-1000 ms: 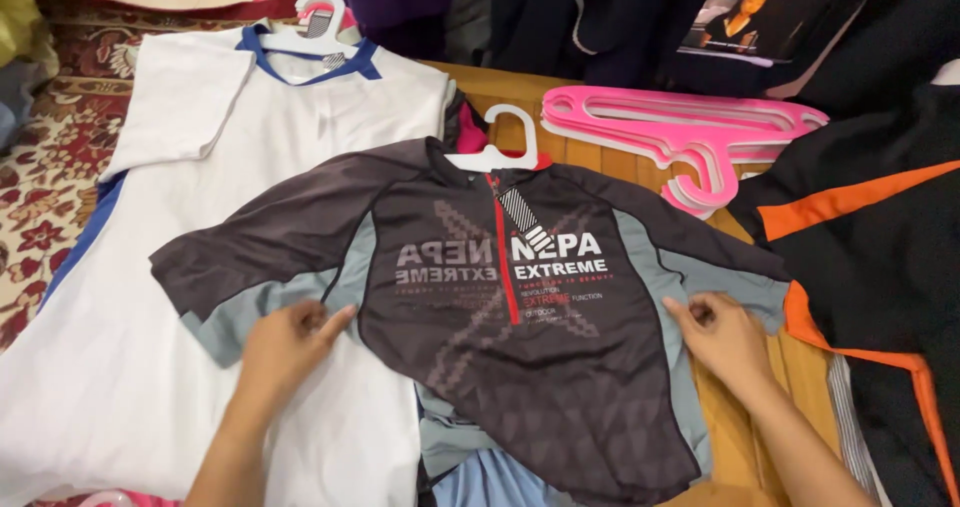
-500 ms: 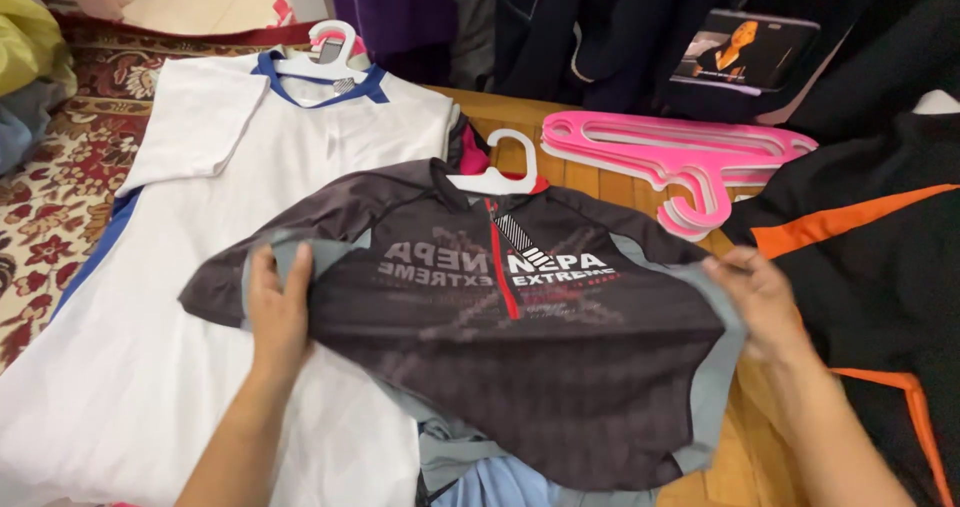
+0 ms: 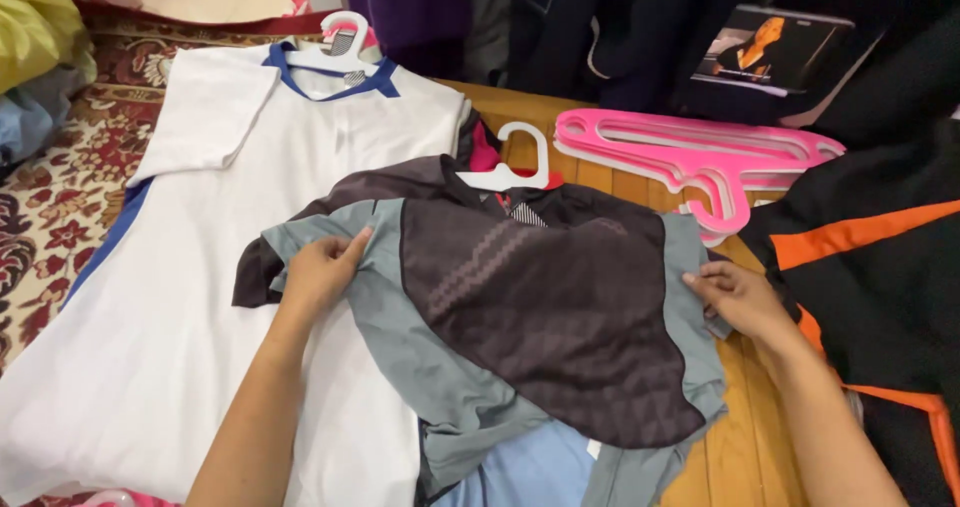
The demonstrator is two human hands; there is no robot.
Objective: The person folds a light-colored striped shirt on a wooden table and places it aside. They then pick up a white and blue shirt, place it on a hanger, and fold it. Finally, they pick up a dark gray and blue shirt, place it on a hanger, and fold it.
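The white shirt [image 3: 200,297] with blue collar trim lies flat across the left of the wooden desk [image 3: 760,447], on its white hanger with pink neck [image 3: 345,37], and its position matches the earlier views. To the right, a black garment with orange stripes [image 3: 880,287] covers the desk edge, also unmoved. The dark grey jersey [image 3: 540,307] lies at the centre, overlapping the white shirt and a pale blue garment [image 3: 520,472] beneath it. This is the item that has changed: one second ago it lay face up with its printed chest and red zip showing; half a second ago its lower part was being lifted; now the lower part is folded up over the front, so the plain patterned back panel and lighter grey side panels face the camera and the print is hidden. The fold is judged to be in progress, not yet flattened. The stack of pink hangers [image 3: 700,157] rests on the desk behind it. The jersey's white hanger [image 3: 515,167] protrudes at the collar. The left hand [image 3: 322,272] has its fingers closed on the grey left edge of the jersey; the right hand [image 3: 740,297] pinches the right edge.
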